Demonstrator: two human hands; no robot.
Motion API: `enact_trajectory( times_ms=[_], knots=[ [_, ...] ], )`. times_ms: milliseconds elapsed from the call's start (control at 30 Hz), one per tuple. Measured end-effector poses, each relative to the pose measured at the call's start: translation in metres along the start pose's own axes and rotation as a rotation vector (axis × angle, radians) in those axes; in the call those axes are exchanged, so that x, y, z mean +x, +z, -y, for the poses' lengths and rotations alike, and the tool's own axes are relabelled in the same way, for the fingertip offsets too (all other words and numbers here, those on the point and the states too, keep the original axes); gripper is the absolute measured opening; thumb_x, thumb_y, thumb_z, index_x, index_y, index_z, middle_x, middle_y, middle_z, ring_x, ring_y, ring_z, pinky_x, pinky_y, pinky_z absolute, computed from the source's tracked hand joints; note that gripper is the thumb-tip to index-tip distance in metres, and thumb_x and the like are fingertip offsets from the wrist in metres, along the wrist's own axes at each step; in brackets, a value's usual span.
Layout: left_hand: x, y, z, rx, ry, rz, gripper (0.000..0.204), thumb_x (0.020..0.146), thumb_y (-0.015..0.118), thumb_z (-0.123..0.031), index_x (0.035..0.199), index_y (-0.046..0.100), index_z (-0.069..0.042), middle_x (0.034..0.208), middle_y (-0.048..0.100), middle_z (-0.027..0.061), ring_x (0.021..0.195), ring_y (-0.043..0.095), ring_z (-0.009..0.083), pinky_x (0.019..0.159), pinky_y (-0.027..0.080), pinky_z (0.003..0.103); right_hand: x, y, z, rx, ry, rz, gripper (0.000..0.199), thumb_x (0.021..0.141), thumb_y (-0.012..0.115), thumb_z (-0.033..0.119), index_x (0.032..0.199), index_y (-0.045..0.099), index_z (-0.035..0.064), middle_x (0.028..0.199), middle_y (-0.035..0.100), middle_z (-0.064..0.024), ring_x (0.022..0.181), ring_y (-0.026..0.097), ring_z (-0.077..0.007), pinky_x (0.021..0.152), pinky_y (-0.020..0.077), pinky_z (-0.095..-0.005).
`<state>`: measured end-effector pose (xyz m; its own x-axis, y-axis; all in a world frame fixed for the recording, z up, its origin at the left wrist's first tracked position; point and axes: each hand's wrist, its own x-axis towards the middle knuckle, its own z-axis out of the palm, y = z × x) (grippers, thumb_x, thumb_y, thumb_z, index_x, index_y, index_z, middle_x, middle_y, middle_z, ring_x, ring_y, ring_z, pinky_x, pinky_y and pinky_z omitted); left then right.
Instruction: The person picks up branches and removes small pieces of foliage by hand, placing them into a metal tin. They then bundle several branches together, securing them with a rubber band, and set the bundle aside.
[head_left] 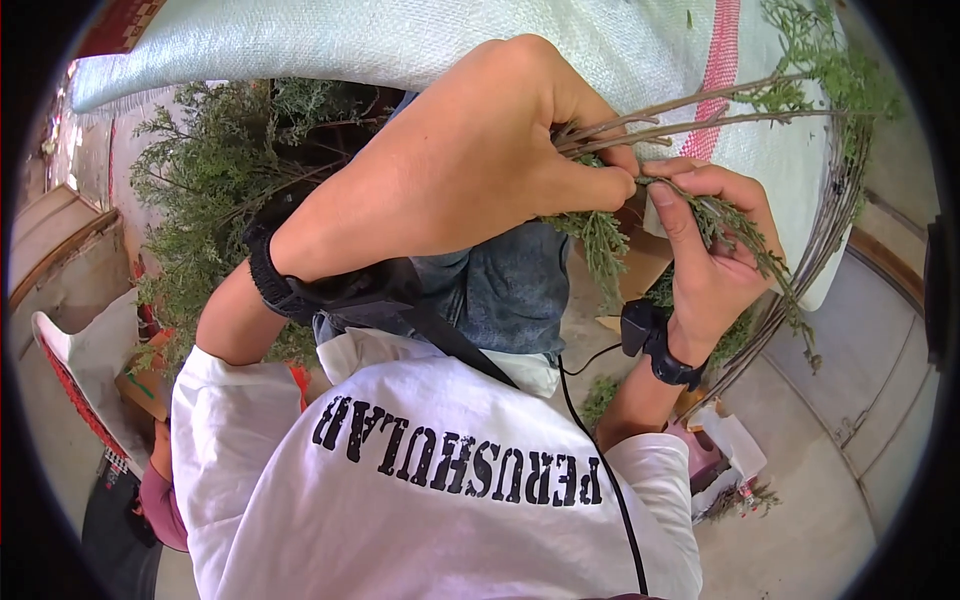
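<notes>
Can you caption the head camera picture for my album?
Left hand gripping thin brown stems, right hand pinching a feathery green sprig.

Bundle of thin brown stems (690,115) with feathery green foliage, cypress-like. Bare stem ends fan out up and right across a white woven sack. Leafy tips hang down below the grip. One separate leafy sprig (745,240) runs diagonally down-right, green, soft needles, slightly drooping.

Left hand (470,160) and right hand (715,250) meet at centre, right hand just right of the left, both on a bundle of twigs (690,110). Behind them lies a woven sack (400,40). A heap of leafy branches (210,180) sits at left.
</notes>
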<state>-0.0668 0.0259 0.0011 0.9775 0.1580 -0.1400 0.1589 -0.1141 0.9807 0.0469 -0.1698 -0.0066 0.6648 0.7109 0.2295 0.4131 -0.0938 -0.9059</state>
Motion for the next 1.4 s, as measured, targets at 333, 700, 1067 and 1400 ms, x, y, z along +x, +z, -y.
enact_trajectory(
  times_ms=[333,700,1067,1400],
  knots=[
    [-0.001,0.003,-0.001,0.086,0.008,-0.029,0.014,0.086,0.077,-0.007,0.096,0.078,0.003,0.073,0.072,0.0018,0.067,0.057,0.0015,0.059,0.046,0.021,0.001,0.001,0.003,0.044,0.053,0.007,0.023,0.081,0.074,-0.014,0.101,0.067,-0.0039,0.097,0.075,-0.0145,0.089,0.071,-0.0158,0.081,0.0557,-0.0261],
    [-0.006,0.012,0.006,0.084,0.072,-0.105,0.013,0.084,0.077,-0.006,0.094,0.077,0.003,0.063,0.063,-0.0009,0.062,0.049,0.0005,0.054,0.041,0.022,0.0,-0.001,0.01,-0.109,0.109,0.016,0.021,0.08,0.078,-0.01,0.098,0.071,-0.0023,0.097,0.075,-0.0093,0.087,0.07,-0.014,0.078,0.0551,-0.0249],
    [-0.015,0.014,-0.004,0.176,0.095,-0.025,0.01,0.081,0.077,-0.003,0.089,0.075,0.004,0.063,0.063,-0.0007,0.061,0.049,0.0007,0.053,0.04,0.021,0.003,-0.015,0.018,-0.17,-0.035,0.18,0.02,0.076,0.081,-0.004,0.093,0.072,-0.0017,0.086,0.071,-0.0101,0.08,0.066,-0.0238,0.074,0.0511,-0.0315],
    [-0.016,0.015,-0.015,0.173,-0.008,-0.04,0.014,0.082,0.081,-0.005,0.091,0.076,0.004,0.066,0.064,0.0007,0.063,0.051,0.0013,0.054,0.041,0.02,0.0,-0.011,0.016,-0.211,-0.165,0.144,0.015,0.08,0.075,-0.008,0.093,0.07,-0.0047,0.09,0.071,-0.0115,0.084,0.065,-0.0238,0.077,0.0505,-0.0324]
  ],
)
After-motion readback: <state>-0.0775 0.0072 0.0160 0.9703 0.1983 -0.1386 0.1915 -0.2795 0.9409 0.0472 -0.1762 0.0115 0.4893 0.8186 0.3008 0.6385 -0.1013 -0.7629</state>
